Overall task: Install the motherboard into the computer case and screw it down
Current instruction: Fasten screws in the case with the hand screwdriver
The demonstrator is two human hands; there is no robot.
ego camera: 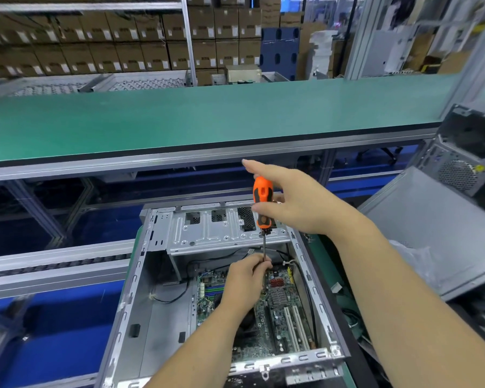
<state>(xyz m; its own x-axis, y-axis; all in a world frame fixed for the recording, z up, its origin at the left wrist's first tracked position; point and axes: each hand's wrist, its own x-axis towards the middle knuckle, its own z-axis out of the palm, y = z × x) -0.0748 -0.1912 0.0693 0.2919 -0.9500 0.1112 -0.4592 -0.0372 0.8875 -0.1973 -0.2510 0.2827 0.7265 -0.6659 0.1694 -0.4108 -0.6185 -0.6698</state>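
- The right hand (294, 200) is at the orange-and-black handle of the screwdriver (263, 204): thumb and lower fingers close on the handle, the forefinger stretched out straight above its top.
- The left hand (245, 278) is lower, inside the case, its fingertips pinching the thin metal shaft to steady it upright. The tip is hidden behind the fingers, so I cannot tell whether a screw sits under it.
- The motherboard (277, 312) already lies flat on the floor of the open computer case (140, 289), under both hands, with its white slots toward the near edge and a small finned heatsink just right of the shaft.
- My judgement: the board is stiff but fragile, thin and crowded with small parts. It should be touched only at its edges or bare corners, never pressed on the heatsink or slots. A slipping driver tip could gouge traces, so the steadying pinch on the shaft matters.
- The handle looks rubbery and grippy. The shaft is smooth and slick. Any screw would be tiny and easy to drop among the components.
- Loose black cables (297, 264) run beside the board and could snag.
- The case's sheet-metal edges look thin and possibly sharp. It rests on the green-topped counter (331, 264).
- A second grey case (459, 163) stands at the far right.
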